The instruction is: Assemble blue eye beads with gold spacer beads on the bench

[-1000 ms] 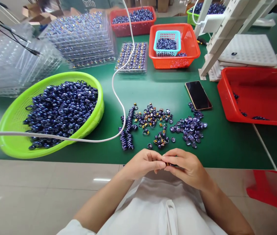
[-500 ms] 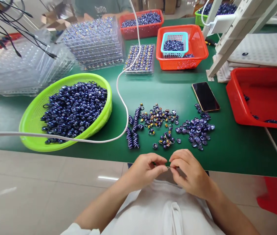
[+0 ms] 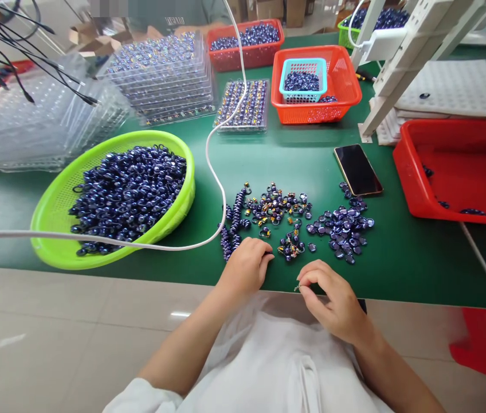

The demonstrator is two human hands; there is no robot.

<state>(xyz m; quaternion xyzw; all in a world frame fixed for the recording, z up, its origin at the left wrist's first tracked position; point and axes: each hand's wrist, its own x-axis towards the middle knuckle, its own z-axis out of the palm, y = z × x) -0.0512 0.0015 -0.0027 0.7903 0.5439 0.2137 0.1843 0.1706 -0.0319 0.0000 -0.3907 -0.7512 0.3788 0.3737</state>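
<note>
Fingers of right hand (image 3: 334, 300) pinch tiny metal piece (image 3: 297, 288) at tips; left hand (image 3: 245, 267) grip unclear.

No lettering, label or number reads clearly anywhere here, and the black glossy smartphone (image 3: 358, 170) on the green worktop (image 3: 398, 258) shows a dark screen.

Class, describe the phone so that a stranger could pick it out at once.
Start at the green table. Left of the red bin, just beyond the rightmost pile of blue pieces, lies the phone. It alone is a flat, black, gold-edged rectangle.
</note>
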